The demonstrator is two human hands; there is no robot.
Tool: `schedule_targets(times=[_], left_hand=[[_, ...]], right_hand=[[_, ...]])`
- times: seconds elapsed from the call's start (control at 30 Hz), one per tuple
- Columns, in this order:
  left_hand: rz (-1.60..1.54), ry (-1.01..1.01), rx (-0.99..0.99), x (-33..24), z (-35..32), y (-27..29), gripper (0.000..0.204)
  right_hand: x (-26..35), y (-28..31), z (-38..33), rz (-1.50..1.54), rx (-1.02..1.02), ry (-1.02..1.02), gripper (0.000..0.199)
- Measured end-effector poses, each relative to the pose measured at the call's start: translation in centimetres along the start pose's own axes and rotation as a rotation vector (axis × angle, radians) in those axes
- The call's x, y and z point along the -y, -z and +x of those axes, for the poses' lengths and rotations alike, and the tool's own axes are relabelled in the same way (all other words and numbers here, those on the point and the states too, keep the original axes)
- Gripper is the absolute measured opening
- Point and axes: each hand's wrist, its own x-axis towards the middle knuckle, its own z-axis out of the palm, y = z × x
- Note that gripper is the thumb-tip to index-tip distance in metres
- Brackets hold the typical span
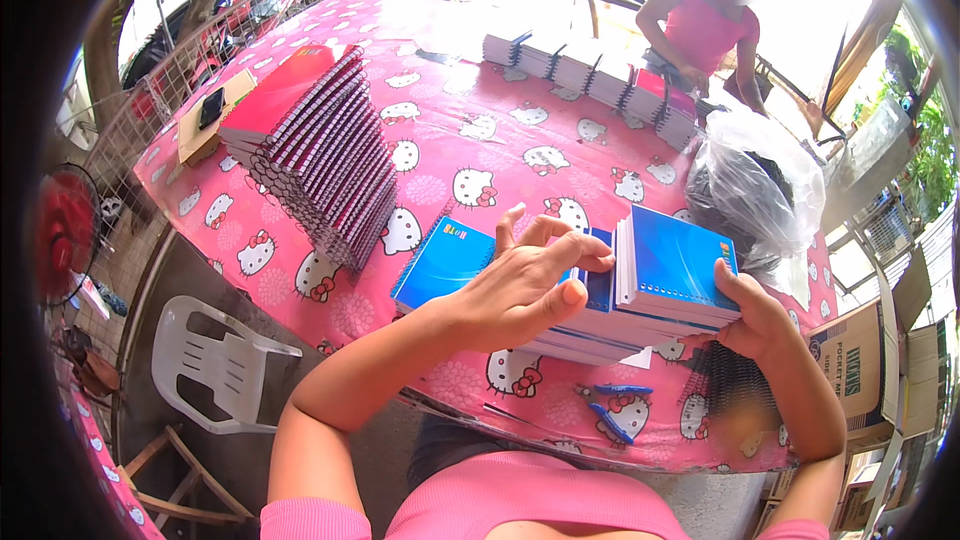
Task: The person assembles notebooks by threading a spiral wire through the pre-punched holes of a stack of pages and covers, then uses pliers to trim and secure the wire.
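Your right hand point(755, 318) grips the blue notebooks point(675, 255) at its ten o'clock, thumb on top; your left hand point(528, 288) is half open over their left side, contact unclear. From them across the counter point(440, 160), pliers point(612, 423) lie at seven, piled red-covered notebooks point(315, 155) at ten, a plastic bag point(765, 170) at two.

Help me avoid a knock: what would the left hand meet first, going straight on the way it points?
Likely the left side of the blue notebooks that the right hand grips; depth is unclear, so the left hand may already touch them.
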Motion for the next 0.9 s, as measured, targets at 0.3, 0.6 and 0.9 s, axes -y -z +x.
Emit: schedule_targets(times=[0.3, 0.6, 0.9], left_hand=[[-0.034, -0.052, -0.118, 0.2, -0.3, 0.6, 0.077], [0.083, -0.030, 0.001, 0.1, -0.7, -1.5, 0.079], [0.100, -0.075, -0.136, 1.0, -1.0, -0.1, 0.068]], right_hand=[[0.0, 0.9, -0.2, 0.095, 0.033, -0.033, 0.052], [-0.8, 1.3, -0.1, 0.116, -0.063, 0.057, 0.049], [-0.8, 1.3, -0.2, 0.173, -0.068, 0.031, 0.047]])
